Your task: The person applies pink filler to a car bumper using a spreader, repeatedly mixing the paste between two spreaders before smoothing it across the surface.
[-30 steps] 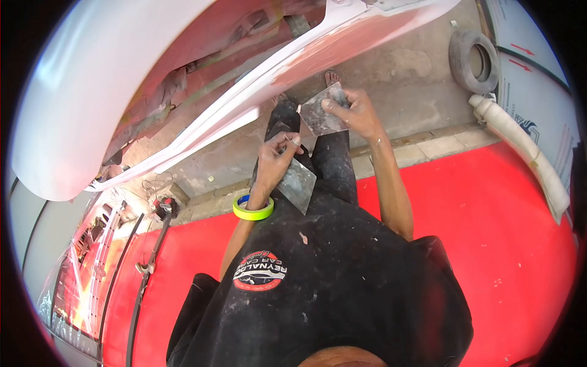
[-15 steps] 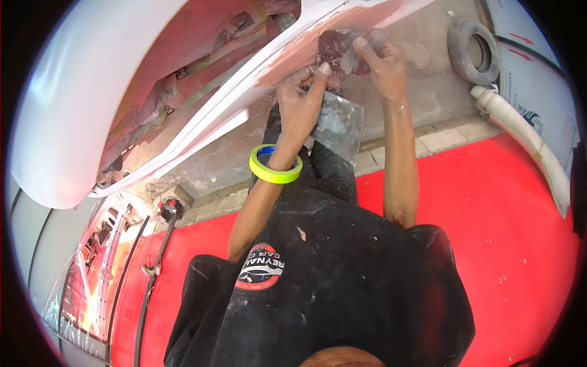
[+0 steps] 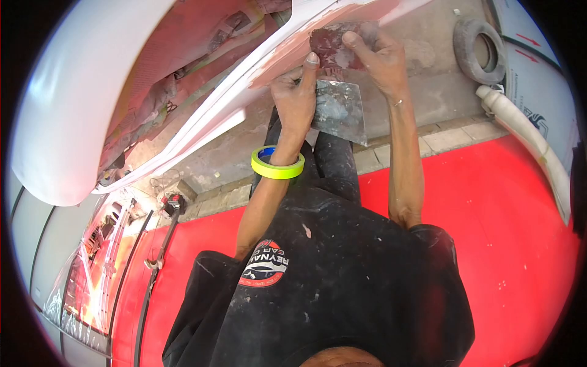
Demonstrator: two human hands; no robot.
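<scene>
We count two metal spreader blades, one (image 3: pixel 340 110) in our left hand and one (image 3: pixel 335 44) under our right, one tape roll (image 3: pixel 277 167) on our wrist, and one tyre (image 3: pixel 478 51).

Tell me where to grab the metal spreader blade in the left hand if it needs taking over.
Probably by the free lower right corner of the metal spreader blade, coming from the right and below. The left hand covers its upper left edge, and the right hand with the second blade crowds the top by the white panel. It is thin and flat, so pinch both faces.
</scene>
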